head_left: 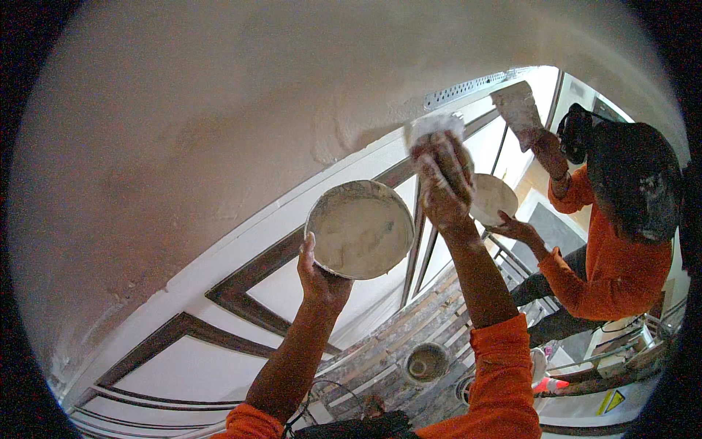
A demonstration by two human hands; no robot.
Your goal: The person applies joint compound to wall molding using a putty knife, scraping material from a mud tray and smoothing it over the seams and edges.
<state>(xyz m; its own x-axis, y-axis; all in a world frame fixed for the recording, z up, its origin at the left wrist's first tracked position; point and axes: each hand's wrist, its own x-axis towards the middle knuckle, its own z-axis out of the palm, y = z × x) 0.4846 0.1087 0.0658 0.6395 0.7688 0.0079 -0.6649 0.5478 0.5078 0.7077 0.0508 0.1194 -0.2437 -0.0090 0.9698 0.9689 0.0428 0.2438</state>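
While the left hand (322, 282) cups a plaster pan (360, 228) at frame centre, the right hand (442, 183) presses a trowel (436, 126) to the ceiling (219, 132).
Both grips are clamped; at right, a co-worker (621, 241) in orange plasters too.

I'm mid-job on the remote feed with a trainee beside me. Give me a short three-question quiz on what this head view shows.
1. True or false: the left hand holds up a round pan of plaster.
2. The right hand presses a plaster-smeared tool against which surface: A) the ceiling, B) the planks below, C) the window frame?
3. What does the co-worker in the orange top hold in the lower hand?

Key
1. True.
2. A, the rough plastered ceiling.
3. A second round pan; the co-worker's raised hand works the same ceiling beside a perforated metal strip.
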